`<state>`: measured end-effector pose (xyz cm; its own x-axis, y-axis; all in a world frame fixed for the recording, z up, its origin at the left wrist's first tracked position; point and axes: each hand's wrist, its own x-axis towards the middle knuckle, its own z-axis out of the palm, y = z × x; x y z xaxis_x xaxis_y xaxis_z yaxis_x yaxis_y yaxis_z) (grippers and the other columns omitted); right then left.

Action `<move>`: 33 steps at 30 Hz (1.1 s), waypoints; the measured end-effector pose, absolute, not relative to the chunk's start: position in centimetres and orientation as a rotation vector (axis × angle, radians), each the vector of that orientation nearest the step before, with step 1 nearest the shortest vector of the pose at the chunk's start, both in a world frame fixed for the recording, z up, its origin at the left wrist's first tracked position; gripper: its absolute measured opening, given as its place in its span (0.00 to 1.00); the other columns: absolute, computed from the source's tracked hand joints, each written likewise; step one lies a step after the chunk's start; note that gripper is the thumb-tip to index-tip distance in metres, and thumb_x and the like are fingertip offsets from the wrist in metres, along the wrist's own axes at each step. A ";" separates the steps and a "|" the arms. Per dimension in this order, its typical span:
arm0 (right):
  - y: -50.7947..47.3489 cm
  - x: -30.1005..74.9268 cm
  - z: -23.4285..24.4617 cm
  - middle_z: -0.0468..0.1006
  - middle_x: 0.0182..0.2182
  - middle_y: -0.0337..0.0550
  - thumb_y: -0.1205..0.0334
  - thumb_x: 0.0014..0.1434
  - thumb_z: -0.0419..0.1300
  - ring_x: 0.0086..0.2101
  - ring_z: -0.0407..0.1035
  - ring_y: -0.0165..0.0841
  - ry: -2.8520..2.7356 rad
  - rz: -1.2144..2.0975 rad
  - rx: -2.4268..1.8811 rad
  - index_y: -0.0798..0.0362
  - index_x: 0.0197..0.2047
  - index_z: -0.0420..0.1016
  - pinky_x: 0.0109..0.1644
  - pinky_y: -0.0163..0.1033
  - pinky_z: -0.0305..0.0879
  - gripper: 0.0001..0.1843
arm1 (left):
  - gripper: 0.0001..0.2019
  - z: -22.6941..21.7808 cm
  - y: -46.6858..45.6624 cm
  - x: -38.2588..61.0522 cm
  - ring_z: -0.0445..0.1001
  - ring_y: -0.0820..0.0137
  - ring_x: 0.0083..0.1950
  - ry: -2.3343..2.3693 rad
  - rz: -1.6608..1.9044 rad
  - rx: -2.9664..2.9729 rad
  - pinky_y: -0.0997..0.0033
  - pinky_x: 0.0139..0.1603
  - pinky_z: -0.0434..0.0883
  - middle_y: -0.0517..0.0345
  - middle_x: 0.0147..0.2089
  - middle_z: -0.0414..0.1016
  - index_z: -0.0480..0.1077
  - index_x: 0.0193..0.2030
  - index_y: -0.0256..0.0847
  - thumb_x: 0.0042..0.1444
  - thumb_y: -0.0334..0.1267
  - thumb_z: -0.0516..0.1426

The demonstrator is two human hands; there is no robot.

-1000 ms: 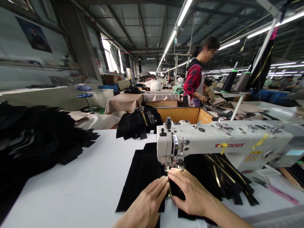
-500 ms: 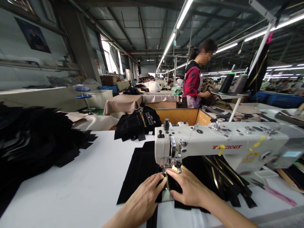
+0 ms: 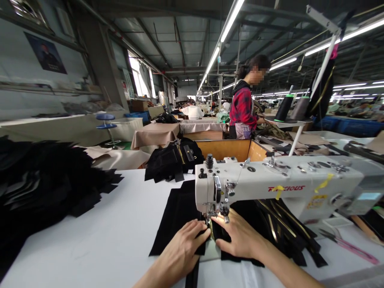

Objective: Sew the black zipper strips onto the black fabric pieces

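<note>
A white sewing machine (image 3: 279, 184) stands on the white table (image 3: 99, 240). A black fabric piece (image 3: 177, 216) with a gold zipper strip lies under its needle and presser foot (image 3: 216, 210). My left hand (image 3: 183, 250) lies flat on the fabric just left of the needle, fingers stretched out. My right hand (image 3: 240, 236) presses flat on the fabric just right of the needle, fingertips close to the presser foot. Both hands hold the cloth down; neither grips anything.
A big heap of black cut pieces (image 3: 45, 184) fills the table's left. A smaller black stack (image 3: 174, 158) lies behind the machine, zipper strips (image 3: 285, 228) under its arm, pink scissors (image 3: 348, 242) at right. A person in a red plaid top (image 3: 243, 108) stands behind.
Both hands slid forward with the black fabric toward and under the needle. The view tipped slightly downward.
</note>
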<state>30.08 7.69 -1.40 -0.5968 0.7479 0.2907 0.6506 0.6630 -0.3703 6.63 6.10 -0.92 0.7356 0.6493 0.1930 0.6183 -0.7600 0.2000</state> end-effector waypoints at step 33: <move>6.5 29.7 -2.6 0.77 0.46 0.45 0.73 0.60 0.56 0.46 0.71 0.38 -2.338 0.205 -0.924 0.49 0.48 0.77 0.54 0.44 0.67 0.16 | 0.18 -2.9 7.3 6.4 0.78 0.68 0.44 0.999 0.987 2.363 0.73 0.45 0.76 0.56 0.42 0.80 0.78 0.42 0.42 0.51 0.23 0.53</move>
